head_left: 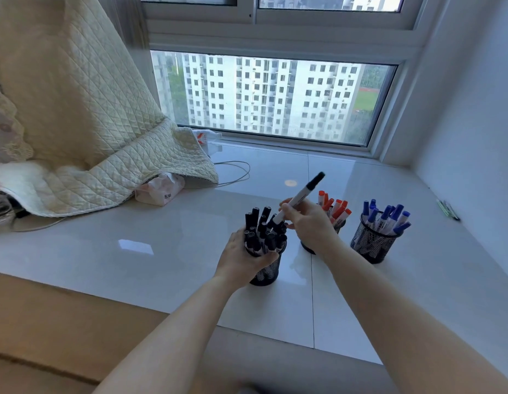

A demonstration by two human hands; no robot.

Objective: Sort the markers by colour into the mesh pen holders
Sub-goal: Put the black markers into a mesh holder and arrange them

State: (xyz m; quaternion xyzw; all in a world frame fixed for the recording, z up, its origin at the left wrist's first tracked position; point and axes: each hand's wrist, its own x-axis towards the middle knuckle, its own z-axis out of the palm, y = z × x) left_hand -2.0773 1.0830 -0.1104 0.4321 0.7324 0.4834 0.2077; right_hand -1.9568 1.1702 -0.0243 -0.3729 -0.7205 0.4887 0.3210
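Note:
Three black mesh pen holders stand on the white windowsill. The left holder (268,273) is packed with several black-capped markers (260,226), and my left hand (243,258) wraps around its rim. My right hand (308,221) grips a black marker (299,197), tilted, with its cap up to the right and its lower end over the left holder. The middle holder (308,247), mostly hidden behind my right hand, carries red markers (333,207). The right holder (370,243) carries blue markers (386,218).
A quilted cream blanket (85,132) drapes over the sill's left side, with a tissue pack (159,191) and a white cable (235,172) beside it. A window (270,95) runs along the back, a white wall at right. Pens (449,210) lie by that wall.

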